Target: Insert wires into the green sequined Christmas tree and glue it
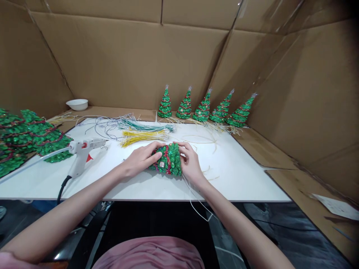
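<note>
Head: tree (167, 160) mid-board, hands (140, 158) flanking

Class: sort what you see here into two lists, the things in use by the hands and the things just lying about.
In use: left hand, right hand, green tree held on its side between them, its white wire.

Lying about: glue gun, wire bundles, five standing trees, tree pile, bowl.

single head view, close above white table (238, 175), facing forward and down
</note>
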`<state>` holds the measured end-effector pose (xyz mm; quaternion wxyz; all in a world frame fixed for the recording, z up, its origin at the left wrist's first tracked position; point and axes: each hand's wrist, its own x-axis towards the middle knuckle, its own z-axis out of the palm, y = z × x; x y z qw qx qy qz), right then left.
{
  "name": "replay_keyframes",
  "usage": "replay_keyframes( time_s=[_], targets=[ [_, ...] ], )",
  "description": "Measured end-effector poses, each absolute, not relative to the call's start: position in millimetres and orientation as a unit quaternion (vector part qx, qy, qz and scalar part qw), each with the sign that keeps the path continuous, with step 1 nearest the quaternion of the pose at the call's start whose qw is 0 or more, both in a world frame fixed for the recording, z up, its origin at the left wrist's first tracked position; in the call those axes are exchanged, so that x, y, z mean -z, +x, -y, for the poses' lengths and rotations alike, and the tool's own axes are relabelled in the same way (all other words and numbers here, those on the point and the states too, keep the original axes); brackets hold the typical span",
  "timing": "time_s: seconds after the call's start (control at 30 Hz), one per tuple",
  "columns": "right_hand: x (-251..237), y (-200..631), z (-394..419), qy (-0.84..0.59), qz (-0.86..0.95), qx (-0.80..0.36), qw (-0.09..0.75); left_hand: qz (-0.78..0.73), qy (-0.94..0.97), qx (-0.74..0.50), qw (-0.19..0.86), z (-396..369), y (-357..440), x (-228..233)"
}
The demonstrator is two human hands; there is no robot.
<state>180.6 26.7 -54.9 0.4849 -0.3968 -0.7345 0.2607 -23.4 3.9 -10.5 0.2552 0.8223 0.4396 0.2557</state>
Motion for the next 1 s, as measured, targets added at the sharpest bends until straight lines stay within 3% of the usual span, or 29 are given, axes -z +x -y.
replay_keyframes(
  time_s=[1.0],
  targets=[
    [58.4, 183.4, -26.7, -0.387, 0.725, -0.287, 0.492, -0.438, 0.824, -0.256, 0.252, -7.6, -24.2, 9.9]
  ],
)
